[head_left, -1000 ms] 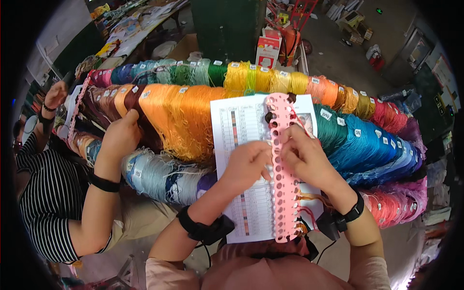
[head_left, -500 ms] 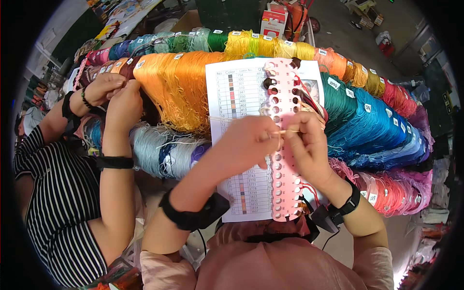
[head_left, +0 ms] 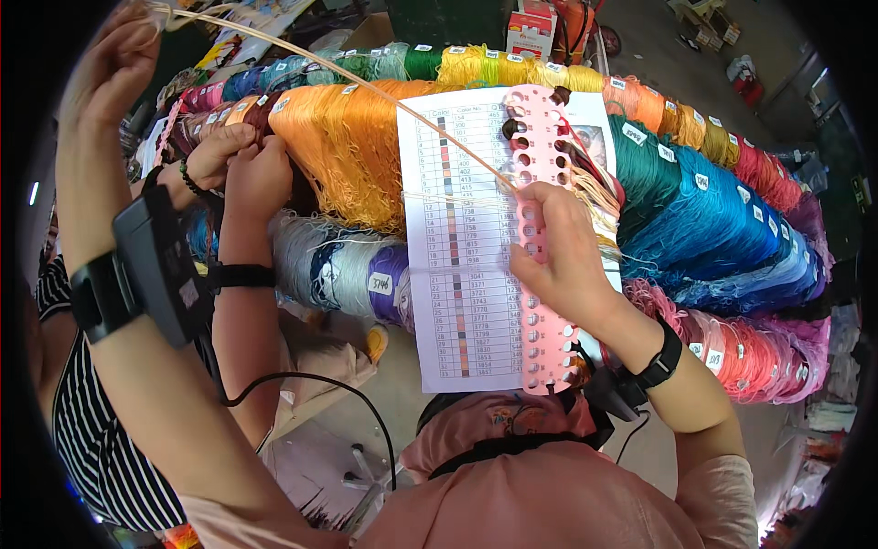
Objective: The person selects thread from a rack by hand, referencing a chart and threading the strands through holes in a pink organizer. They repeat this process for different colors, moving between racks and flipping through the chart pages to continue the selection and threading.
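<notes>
My left hand point(head_left: 114, 69) is raised high at the far left, its fingers closed on a pale peach embroidery thread point(head_left: 357, 82). Pulled taut, the strands slant down to my right hand point(head_left: 560, 247), which pinches them against the pink perforated thread card point(head_left: 540, 316). Dark brown, red and cream threads point(head_left: 599, 197) hang from holes along the card's right side. Beneath the card lies a white printed colour chart point(head_left: 462, 302) with rows of small colour squares.
Bundles of orange thread point(head_left: 338, 151), blue thread point(head_left: 722, 238) and pink thread point(head_left: 722, 352) surround the chart. At left, another person's hands point(head_left: 242, 165) work at dark brown thread. A black cable point(head_left: 320, 377) hangs from my left wrist device point(head_left: 165, 265).
My left hand has swung from the card up to the far left, drawing the peach thread out long. My right hand has moved slightly left over the card.
</notes>
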`<state>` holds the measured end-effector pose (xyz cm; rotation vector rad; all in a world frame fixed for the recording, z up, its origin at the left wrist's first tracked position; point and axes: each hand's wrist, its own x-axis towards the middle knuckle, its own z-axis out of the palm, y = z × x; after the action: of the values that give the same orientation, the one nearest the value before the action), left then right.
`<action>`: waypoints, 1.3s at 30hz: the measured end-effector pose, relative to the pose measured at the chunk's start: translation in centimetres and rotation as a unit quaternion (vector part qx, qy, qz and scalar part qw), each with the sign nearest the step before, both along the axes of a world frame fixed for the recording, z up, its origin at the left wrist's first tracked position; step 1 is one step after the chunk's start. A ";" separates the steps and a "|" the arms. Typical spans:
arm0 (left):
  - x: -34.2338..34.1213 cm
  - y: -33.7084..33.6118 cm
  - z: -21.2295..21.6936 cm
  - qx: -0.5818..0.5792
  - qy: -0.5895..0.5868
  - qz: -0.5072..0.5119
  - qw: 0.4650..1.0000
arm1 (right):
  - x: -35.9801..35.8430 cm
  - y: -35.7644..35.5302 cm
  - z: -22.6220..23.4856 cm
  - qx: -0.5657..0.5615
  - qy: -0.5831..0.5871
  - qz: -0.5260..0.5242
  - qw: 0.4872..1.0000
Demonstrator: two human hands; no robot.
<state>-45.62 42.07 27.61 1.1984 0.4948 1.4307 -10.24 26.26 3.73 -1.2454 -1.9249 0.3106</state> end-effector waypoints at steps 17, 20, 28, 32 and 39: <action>16.3 -22.3 -19.5 -0.192 0.390 -0.011 0.900 | 1.4 -4.7 2.7 -0.087 -0.217 -0.107 0.966; 15.2 -24.1 -23.9 -0.124 0.437 0.126 0.882 | 2.3 -5.1 2.1 -0.113 -0.174 -0.111 0.972; 16.3 -25.1 -26.0 -0.310 0.171 0.140 0.925 | 4.0 -5.4 1.6 -0.131 -0.042 -0.093 0.986; 16.6 -23.9 -24.5 -0.403 0.104 0.012 0.909 | 4.3 -5.3 1.5 -0.127 -0.052 -0.073 0.988; 16.4 -24.4 -24.2 -0.347 0.261 0.002 0.901 | 4.2 -4.8 1.2 -0.132 -0.038 -0.017 0.990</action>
<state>-29.25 17.65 3.41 0.9631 1.2598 0.7864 -6.04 21.44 4.93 -1.4792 -1.9705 0.5214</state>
